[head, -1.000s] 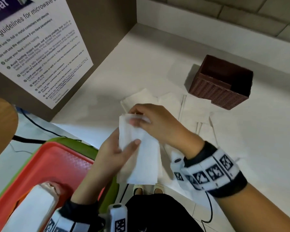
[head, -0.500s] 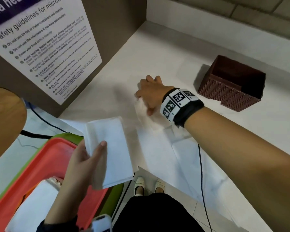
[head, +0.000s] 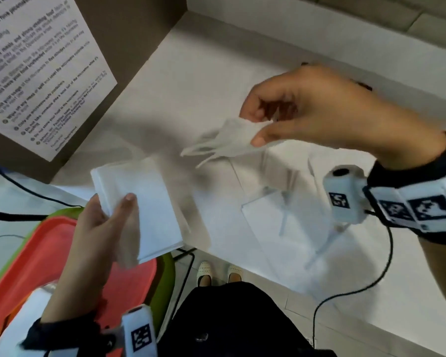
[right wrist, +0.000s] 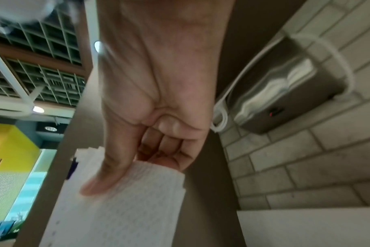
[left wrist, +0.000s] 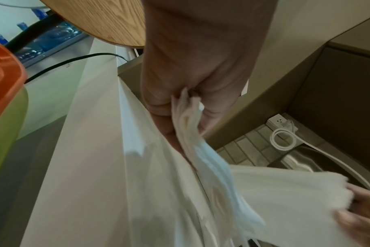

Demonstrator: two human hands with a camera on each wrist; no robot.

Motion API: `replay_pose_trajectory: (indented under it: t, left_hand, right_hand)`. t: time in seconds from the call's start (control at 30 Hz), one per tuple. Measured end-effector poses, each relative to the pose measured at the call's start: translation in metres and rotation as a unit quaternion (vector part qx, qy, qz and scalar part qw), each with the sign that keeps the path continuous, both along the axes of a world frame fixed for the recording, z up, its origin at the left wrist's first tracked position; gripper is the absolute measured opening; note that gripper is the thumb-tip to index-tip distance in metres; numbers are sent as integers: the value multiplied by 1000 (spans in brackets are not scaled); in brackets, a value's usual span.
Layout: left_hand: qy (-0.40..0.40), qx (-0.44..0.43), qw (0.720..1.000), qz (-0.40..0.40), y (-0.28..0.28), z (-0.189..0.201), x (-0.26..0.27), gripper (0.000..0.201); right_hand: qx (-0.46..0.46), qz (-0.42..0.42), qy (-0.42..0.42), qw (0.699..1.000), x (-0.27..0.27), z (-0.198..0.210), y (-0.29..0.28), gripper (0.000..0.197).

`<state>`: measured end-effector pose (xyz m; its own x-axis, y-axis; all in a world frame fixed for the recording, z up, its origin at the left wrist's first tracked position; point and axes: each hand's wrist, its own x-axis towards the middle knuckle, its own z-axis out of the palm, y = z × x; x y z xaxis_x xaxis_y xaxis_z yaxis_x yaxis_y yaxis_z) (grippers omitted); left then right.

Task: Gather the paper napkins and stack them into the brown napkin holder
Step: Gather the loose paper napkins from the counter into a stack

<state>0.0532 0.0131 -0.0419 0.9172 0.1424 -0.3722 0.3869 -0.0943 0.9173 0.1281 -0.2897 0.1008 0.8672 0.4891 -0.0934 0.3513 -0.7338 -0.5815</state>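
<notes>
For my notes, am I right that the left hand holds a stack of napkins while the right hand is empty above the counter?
Not quite: the right hand is not empty; in the head view it pinches a bunch of napkins above the counter. The left hand does hold a stack of napkins.

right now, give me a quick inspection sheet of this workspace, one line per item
surface: white counter, napkins lying loose on its near part
job's things: napkin stack in left hand; few napkins in right hand; brown holder almost wholly hidden behind right hand
clutter: red tray over a green one, beside the counter
grippers: left hand grips the stack, thumb on top; right hand pinches its napkins above the counter
cables: black cable hangs from the right wrist; another runs by the left edge
surroundings: microwave safety notice on brown panel; tiled wall behind
</notes>
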Motion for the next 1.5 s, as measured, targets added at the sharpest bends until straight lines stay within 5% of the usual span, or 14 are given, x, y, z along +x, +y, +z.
replay_pose_trajectory:
  t: [0.27,0.4,0.63,0.9,1.0,1.13,1.23,1.5]
  left_hand:
    - [4,4,999,-32,-30,-4,9,12]
    - [-7,10,996,-89,-51,0,9,18]
    - [-1,16,971,-238,-104,14,1,17]
    - [75,-55,972,-216,-95,15,0,53]
    - [46,6,982,-182,-93,9,5,40]
    - [29,46,992,-118,-76,1,12,34]
    - [28,24,996,-87,-55,-1,11,37]
    - [32,-17,997,-63,-33,-4,8,35]
  right_hand:
    - [9,-29,21,999,-71,5,-53,9]
    - [61,-13,119,991,-93,0,-47,9]
    - [146,-109,145,973,-72,-64,-7,13]
    - [83,-143,90,982,-47,-98,23,18]
    - [43,-109,52,992,-22,-111,30,24]
    - [-192,-79,-3,978,33,-130,12,64]
    - [-279,-41,14,959,56,-142,10,79]
    - [-311,-32,11,950,75,-150,3,52]
